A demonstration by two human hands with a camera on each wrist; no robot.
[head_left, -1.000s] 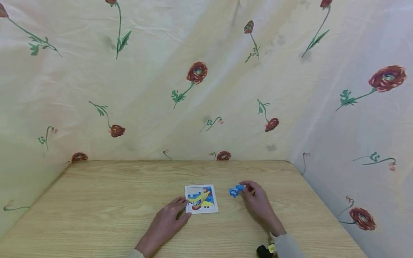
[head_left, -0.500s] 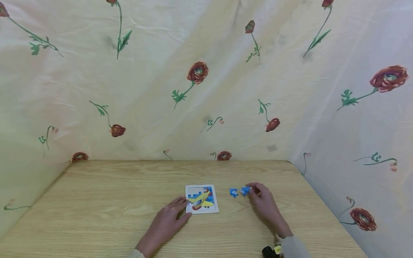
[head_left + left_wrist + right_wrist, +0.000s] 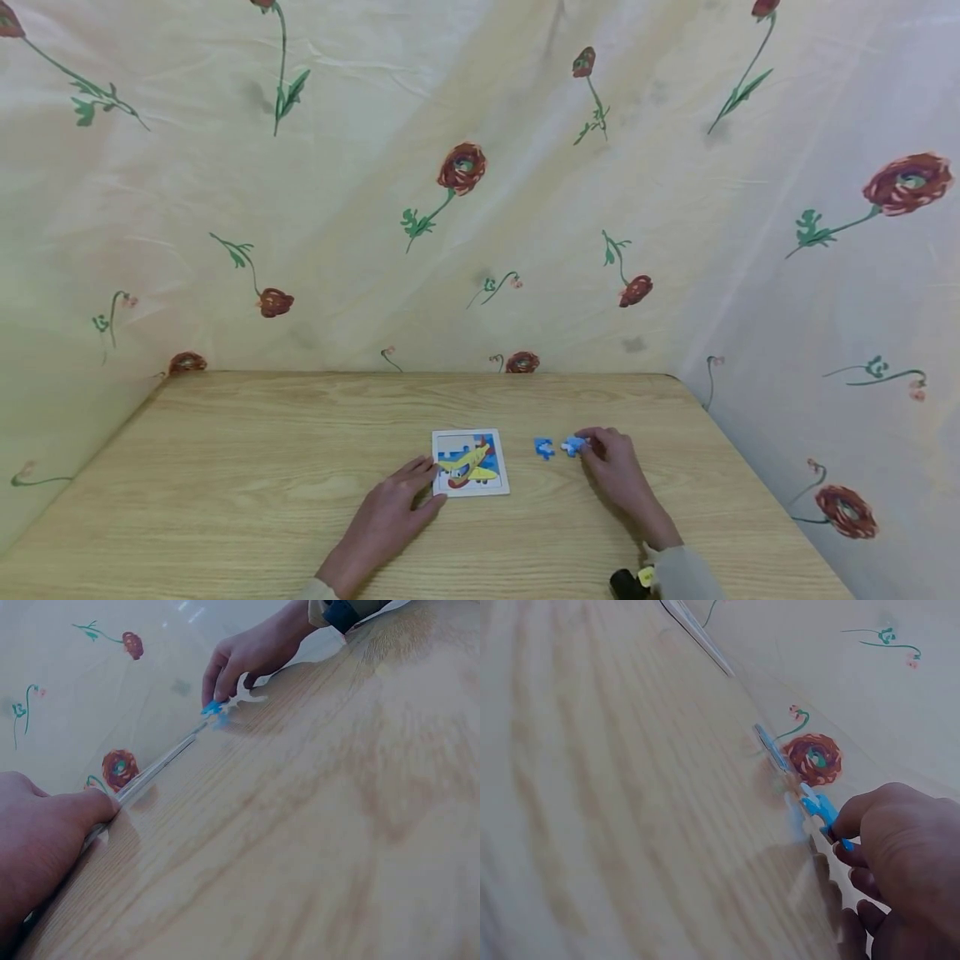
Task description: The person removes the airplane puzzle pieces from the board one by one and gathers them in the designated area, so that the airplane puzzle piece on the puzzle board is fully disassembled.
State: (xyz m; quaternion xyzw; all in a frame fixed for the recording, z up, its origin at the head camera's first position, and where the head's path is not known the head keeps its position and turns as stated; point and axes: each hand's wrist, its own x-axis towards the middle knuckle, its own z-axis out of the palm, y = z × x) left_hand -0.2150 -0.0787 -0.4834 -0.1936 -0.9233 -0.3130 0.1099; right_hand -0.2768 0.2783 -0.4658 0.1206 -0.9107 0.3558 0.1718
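A square jigsaw puzzle [image 3: 471, 479] with a white border and a yellow airplane lies on the table, with a pale gap in its upper left. My left hand [image 3: 392, 506] rests at its left edge, fingers fairly straight and thumb by the near left corner. In the left wrist view that thumb [image 3: 90, 806] touches the puzzle's edge. To the right of the puzzle, my right hand [image 3: 618, 475] pinches a blue puzzle piece [image 3: 572, 446] between thumb and fingertips. The right wrist view shows this blue piece [image 3: 821, 808] tilted up off the tabletop.
A second blue piece [image 3: 543, 448] lies flat between the puzzle and my right hand. The wooden table [image 3: 262, 467] ends at a flowered curtain [image 3: 337, 208]. A black object with a yellow part [image 3: 630, 583] shows by my right sleeve.
My right hand has drawn one blue piece rightward, apart from the other, and that piece has been turned between the fingers. My left hand and the puzzle stay put.
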